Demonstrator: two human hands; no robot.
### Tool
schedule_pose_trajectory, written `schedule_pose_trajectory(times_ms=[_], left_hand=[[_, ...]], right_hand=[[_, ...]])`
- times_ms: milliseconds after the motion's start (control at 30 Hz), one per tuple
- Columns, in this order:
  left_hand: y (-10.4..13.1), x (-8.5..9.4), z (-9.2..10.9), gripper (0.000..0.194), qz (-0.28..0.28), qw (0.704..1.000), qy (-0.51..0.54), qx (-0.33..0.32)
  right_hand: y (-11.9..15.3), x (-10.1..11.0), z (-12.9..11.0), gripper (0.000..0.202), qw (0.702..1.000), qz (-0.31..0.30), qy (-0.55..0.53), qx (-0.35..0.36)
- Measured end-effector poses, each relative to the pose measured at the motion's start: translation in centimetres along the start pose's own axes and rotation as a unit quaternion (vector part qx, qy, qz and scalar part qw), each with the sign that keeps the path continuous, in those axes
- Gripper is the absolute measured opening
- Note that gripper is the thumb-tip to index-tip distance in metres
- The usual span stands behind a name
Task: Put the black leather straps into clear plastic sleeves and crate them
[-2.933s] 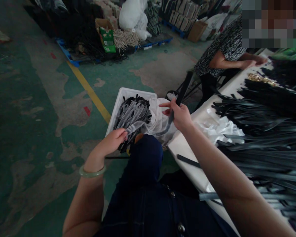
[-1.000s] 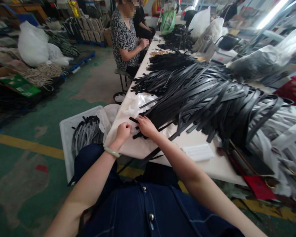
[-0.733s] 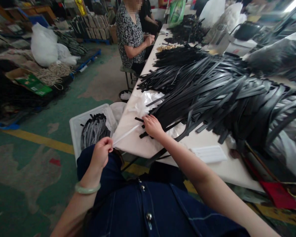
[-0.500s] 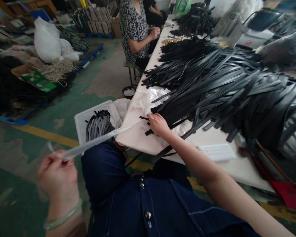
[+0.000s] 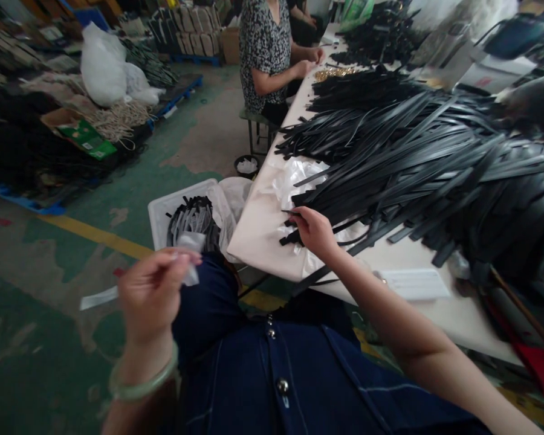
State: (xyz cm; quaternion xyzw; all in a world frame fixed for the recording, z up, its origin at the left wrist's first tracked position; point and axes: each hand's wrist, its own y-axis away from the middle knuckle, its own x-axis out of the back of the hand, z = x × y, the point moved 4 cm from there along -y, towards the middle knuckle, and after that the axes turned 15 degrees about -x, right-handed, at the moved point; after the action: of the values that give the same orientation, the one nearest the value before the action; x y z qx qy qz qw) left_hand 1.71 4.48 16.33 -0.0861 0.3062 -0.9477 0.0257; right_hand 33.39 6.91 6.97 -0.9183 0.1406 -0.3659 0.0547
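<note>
My left hand (image 5: 152,293), with a pale green bangle at the wrist, pinches a whitish translucent strip (image 5: 191,241) beside the white bin. One tail of that strip sticks out to the hand's left. At the near corner of the white table (image 5: 258,241), my right hand (image 5: 315,232) has its fingers closed on the end of a black strap (image 5: 290,212). Beyond it spreads a large pile of black straps (image 5: 417,145). Crumpled clear plastic (image 5: 294,178) lies under the strap ends near my right hand.
A white bin (image 5: 156,223) with straps stands left of the table corner. Another person (image 5: 265,54) sits farther along the table edge. A white flat packet (image 5: 417,284) lies near the front edge. Pallets with a white bag (image 5: 102,69) are at the far left.
The strip, earlier stretched between the table corner and my left hand, is now bunched at my left hand, which has moved right and up. My right hand is still at the strap ends.
</note>
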Motion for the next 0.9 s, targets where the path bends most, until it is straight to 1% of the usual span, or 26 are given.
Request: schedule_pose_trajectory(times_ms=[33,67,100,133,200,233,267,333,367,400,433,467,533,567,633,700,767,833,900], left_hand=[[0.6,-2.1,-0.3,0.013,-0.037,0.999,0.028,0.017],[1.1,-4.0,-0.6,0.014,-0.063,0.997,0.041,0.031],[1.6,-5.7,-0.8,0.015,-0.090,0.994,0.049,0.046],[2.0,-7.0,-1.0,0.016,-0.114,0.991,0.045,0.055],[2.5,-8.6,-1.2,0.017,-0.149,0.987,0.032,0.058],[2.6,-9.1,-1.3,0.019,-0.168,0.984,0.028,0.057],[2.7,-9.4,-1.5,0.020,-0.187,0.980,0.026,0.058],[2.8,-9.9,-1.8,0.017,-0.223,0.972,0.028,0.072],[2.8,-10.1,-2.0,0.017,-0.240,0.967,0.034,0.081],[2.8,-10.3,-2.1,0.021,-0.258,0.962,0.037,0.085],[2.7,-10.6,-2.1,0.028,-0.274,0.958,0.034,0.081],[2.5,-10.9,-2.1,0.029,-0.284,0.956,0.027,0.069],[2.0,-11.3,-1.9,0.016,-0.283,0.958,-0.002,0.037],[1.8,-11.5,-1.8,0.013,-0.278,0.960,-0.018,0.028],[1.5,-11.8,-1.7,0.017,-0.270,0.962,-0.039,0.022],[1.4,-12.0,-1.6,0.017,-0.277,0.959,-0.054,0.007],[1.4,-11.9,-1.3,0.020,-0.281,0.957,-0.068,-0.020],[1.4,-11.8,-1.1,0.023,-0.285,0.954,-0.075,-0.049],[1.4,-11.5,-0.8,0.024,-0.289,0.952,-0.075,-0.068]], right_hand=[[0.9,0.9,-1.4,0.020,0.999,-0.010,-0.045,-0.025],[1.8,1.6,-2.7,0.019,0.995,-0.036,-0.081,-0.043],[2.7,1.9,-4.0,0.022,0.989,-0.073,-0.116,-0.059],[3.3,2.0,-5.1,0.027,0.979,-0.120,-0.149,-0.074],[4.2,1.5,-6.3,0.036,0.948,-0.204,-0.212,-0.118],[4.3,1.2,-6.4,0.037,0.931,-0.230,-0.244,-0.144],[4.3,0.9,-6.3,0.036,0.917,-0.240,-0.273,-0.167],[4.0,0.4,-5.6,0.034,0.900,-0.233,-0.313,-0.195],[3.9,0.3,-5.4,0.033,0.899,-0.227,-0.319,-0.196],[3.9,0.3,-5.2,0.031,0.902,-0.227,-0.314,-0.192],[4.0,0.3,-5.2,0.030,0.907,-0.230,-0.299,-0.185],[4.1,0.3,-5.3,0.029,0.914,-0.235,-0.279,-0.178],[4.5,0.5,-5.6,0.027,0.927,-0.241,-0.237,-0.161],[4.7,0.7,-5.8,0.027,0.933,-0.241,-0.220,-0.154],[4.9,1.3,-6.0,0.027,0.941,-0.237,-0.198,-0.140],[5.0,2.0,-6.1,0.028,0.943,-0.241,-0.197,-0.119],[5.1,2.9,-6.0,0.035,0.942,-0.251,-0.208,-0.083],[5.1,3.8,-5.8,0.034,0.944,-0.254,-0.202,-0.061],[5.1,4.5,-5.7,0.035,0.961,-0.233,-0.140,-0.051]])
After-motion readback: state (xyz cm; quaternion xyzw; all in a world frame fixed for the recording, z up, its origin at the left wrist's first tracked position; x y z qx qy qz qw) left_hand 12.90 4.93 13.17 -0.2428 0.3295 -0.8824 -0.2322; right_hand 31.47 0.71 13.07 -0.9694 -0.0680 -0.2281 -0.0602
